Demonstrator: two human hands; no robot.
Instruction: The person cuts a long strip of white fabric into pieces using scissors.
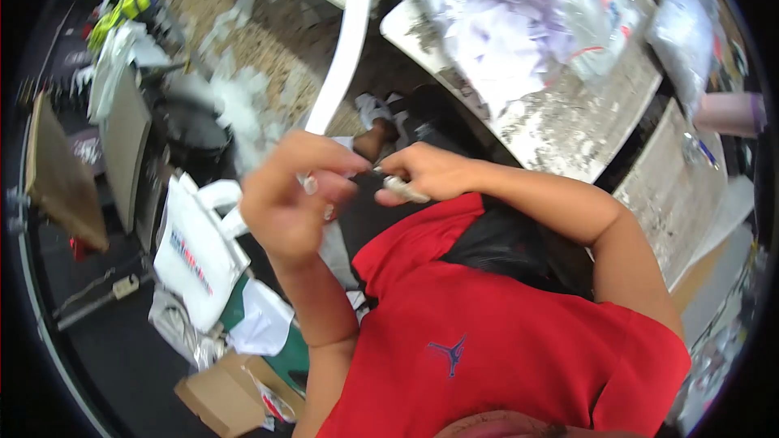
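Observation:
My left hand (284,195) is closed, its fingers curled and blurred. A long white strip (349,40) runs from the top of the view down to this hand, and part of it is hidden behind the knuckles. Small whitish bits (309,184) show between the fingers. My right hand (434,172) is closed too, with thumb and forefinger near the left fingertips. A small off-white crumpled piece (404,189) sits in its fingers; its kind is unclear. Both hands are in front of my red shirt, above my lap.
Clear plastic bags of pale scraps (511,24) lie on a stained white table (560,134). To the left are a white printed bag (191,255), an open cardboard box (219,393) and upright boards (65,170). Scraps litter the floor (260,40). A pink cylinder (730,113) is far right.

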